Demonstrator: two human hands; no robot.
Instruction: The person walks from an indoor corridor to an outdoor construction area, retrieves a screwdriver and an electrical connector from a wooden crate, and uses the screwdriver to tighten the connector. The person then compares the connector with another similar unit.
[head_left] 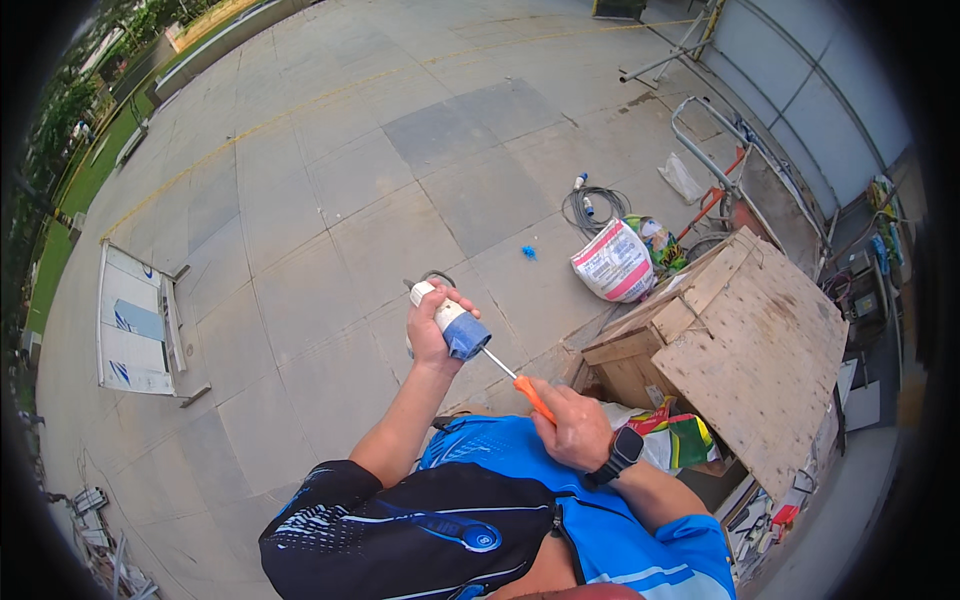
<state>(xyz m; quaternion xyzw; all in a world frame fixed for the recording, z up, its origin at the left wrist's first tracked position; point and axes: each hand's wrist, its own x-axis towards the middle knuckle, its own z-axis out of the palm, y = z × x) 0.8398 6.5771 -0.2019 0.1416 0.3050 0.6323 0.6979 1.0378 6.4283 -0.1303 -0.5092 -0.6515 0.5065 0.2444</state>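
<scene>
In the middle of the view my left hand (430, 338) grips a white and blue cylindrical plug-like connector (463, 331), with a dark cable looped behind it. My right hand (576, 428), wearing a black watch at the wrist, is closed on the orange handle of a screwdriver (533, 397). The screwdriver's metal shaft points up-left into the blue end of the connector; whether its tip touches a screw is hidden.
A wooden crate (748, 355) stands at the right, with printed sacks (612, 260) and a coiled cable (590, 210) beyond it. Metal frames (690, 118) and a red trolley stand farther back. A white panel (135, 340) is at the left; paved floor (340, 260) surrounds me.
</scene>
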